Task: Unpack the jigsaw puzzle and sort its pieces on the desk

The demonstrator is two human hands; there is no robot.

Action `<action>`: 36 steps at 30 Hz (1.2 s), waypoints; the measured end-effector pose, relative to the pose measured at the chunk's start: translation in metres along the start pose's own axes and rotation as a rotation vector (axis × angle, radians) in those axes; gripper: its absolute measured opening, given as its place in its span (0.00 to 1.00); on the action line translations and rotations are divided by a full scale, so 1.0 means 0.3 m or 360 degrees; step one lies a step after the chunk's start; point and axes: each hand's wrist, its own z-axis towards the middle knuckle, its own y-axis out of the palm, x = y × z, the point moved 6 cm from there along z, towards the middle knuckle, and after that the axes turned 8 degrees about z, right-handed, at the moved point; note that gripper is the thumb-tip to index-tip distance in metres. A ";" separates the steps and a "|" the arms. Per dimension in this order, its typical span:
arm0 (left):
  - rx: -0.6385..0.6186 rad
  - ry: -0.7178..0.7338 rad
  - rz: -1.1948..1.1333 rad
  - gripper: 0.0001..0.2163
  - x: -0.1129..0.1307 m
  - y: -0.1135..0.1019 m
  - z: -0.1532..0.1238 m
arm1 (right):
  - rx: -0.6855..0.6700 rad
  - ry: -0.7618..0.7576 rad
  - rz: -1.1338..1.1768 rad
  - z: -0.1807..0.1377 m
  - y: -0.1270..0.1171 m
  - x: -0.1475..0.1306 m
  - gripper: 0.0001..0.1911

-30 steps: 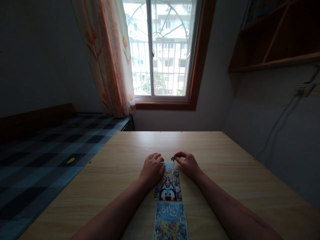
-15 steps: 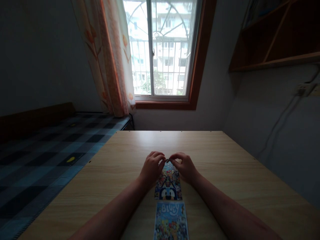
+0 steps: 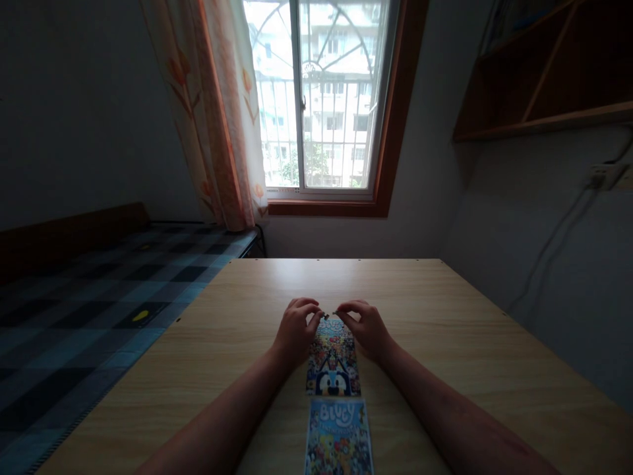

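While my left hand [image 3: 298,328] pinches a small dark piece [image 3: 325,316] between thumb and fingertips, my right hand [image 3: 364,328] faces it, thumb and forefinger drawn together on a speck [image 3: 335,313] that looks like a second piece, too small to make out. The two are close but apart, both by the far edge of the puzzle [image 3: 332,359]. It lies flat on the table [image 3: 420,330] between my wrists, crowded with bright little figures, a blue dog's face at its near end; I cannot tell whether my hands touch it. Just beside that end, nearer to me, lies a picture [image 3: 339,435] with BLUEY across its top, its lower part cut off from view. My bare forearms run along either side of both. To my left is a bed [image 3: 113,310] under a checked cover; past the table, a curtain [image 3: 222,132] with orange flowers hangs by the bright window [image 3: 336,119]. To my right, a wooden shelf [image 3: 529,122] sits high on the wall.
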 end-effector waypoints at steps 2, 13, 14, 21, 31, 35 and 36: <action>0.0039 -0.0099 0.0070 0.09 -0.035 -0.008 0.006 | 0.0057 0.0037 -0.0103 0.005 -0.015 0.022 0.05; -0.0194 -0.0674 0.0571 0.11 -0.201 -0.032 0.015 | -0.0002 0.0531 -0.0782 0.018 -0.045 0.149 0.08; -0.0220 -0.0674 0.0609 0.11 -0.197 -0.032 0.015 | -0.0020 0.0546 -0.0810 0.017 -0.043 0.150 0.09; -0.0250 -0.0629 0.0684 0.10 -0.184 -0.031 0.010 | 0.0001 0.0457 -0.0806 0.016 -0.046 0.138 0.13; -0.0256 -0.0513 0.0636 0.10 -0.140 -0.021 0.003 | -0.0561 0.0319 -0.0671 -0.004 0.050 0.107 0.17; -0.0273 -0.0305 0.0511 0.13 -0.109 0.003 0.005 | -0.0701 0.0196 -0.0497 -0.012 0.076 0.075 0.23; -0.0257 -0.0261 0.0481 0.13 -0.101 0.004 0.006 | -0.0647 0.0184 -0.0469 -0.009 0.070 0.074 0.23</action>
